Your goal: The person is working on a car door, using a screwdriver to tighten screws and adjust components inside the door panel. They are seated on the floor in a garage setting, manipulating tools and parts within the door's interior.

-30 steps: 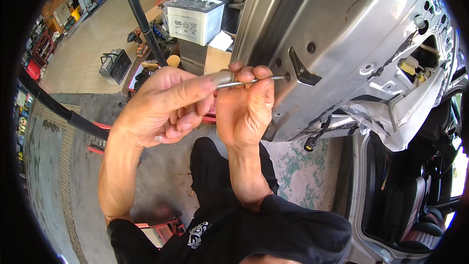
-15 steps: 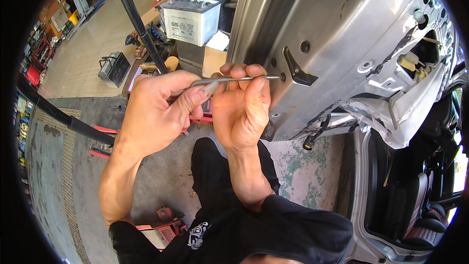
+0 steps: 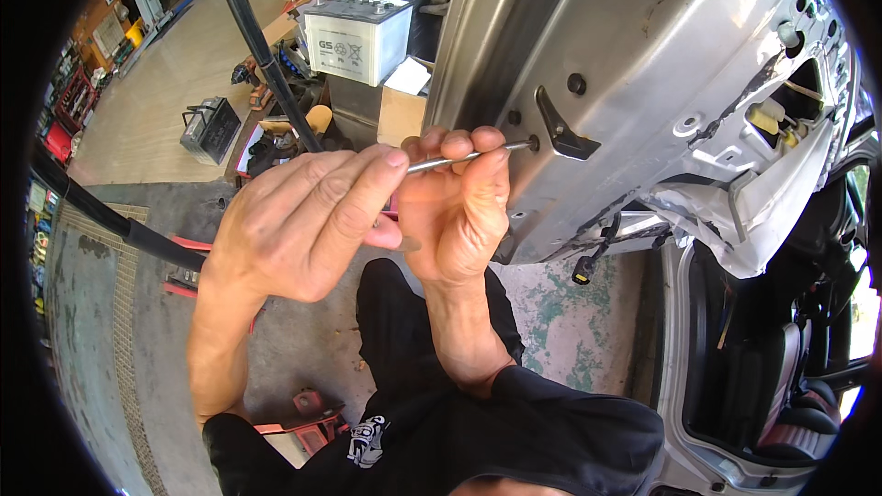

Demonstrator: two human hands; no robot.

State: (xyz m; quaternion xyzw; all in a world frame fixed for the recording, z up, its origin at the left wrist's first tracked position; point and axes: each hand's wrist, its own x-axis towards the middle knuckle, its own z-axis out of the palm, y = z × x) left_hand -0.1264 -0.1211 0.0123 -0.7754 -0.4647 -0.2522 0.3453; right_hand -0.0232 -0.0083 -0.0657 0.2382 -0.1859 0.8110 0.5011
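Note:
A thin metal hex key (image 3: 443, 162) runs toward a bolt (image 3: 533, 142) in the edge of a silver car door (image 3: 634, 64); its tip meets the bolt head. My left hand (image 3: 294, 220) is closed over the key's outer end, back of the hand up, hiding that end. Palm up, my right hand (image 3: 459, 211) steadies the shaft near the tip between thumb and fingertips. Just right of the bolt is the dark latch slot (image 3: 568, 140). Two dark round plugs (image 3: 576, 84) sit above it.
A white car battery (image 3: 358, 37) stands beyond my hands, with a black battery (image 3: 210, 131) on the floor. Black poles (image 3: 262, 46) cross at left. White sheeting (image 3: 735, 230) and a dangling connector (image 3: 582, 269) hang from the door. A red jack (image 3: 312, 422) lies below.
My left hand has turned over the hex key, from a thumb-side pinch to back of the hand up. My right hand and the key's tip stay at the bolt.

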